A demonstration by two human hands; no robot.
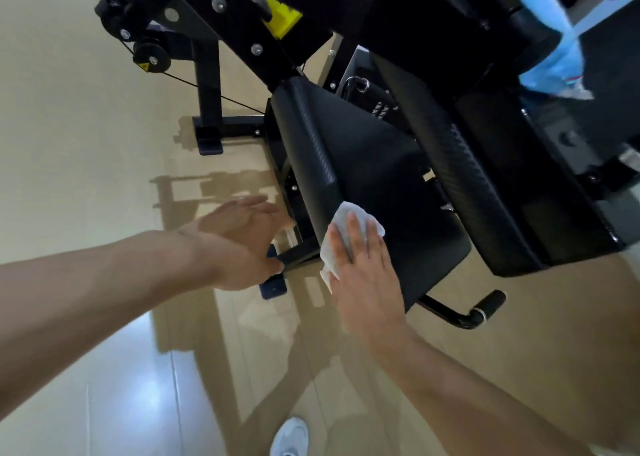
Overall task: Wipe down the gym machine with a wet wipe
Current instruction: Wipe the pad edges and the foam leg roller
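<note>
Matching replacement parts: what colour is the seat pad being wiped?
Black seat pad, head view.

No legible text — only blurred labels

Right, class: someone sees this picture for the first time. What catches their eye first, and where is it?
First, the white wet wipe pressed flat under the right hand on the near corner of the black seat pad, centre frame. The left hand is open beside the seat's left edge. At the top, a yellow part stands out on the black frame.
</note>
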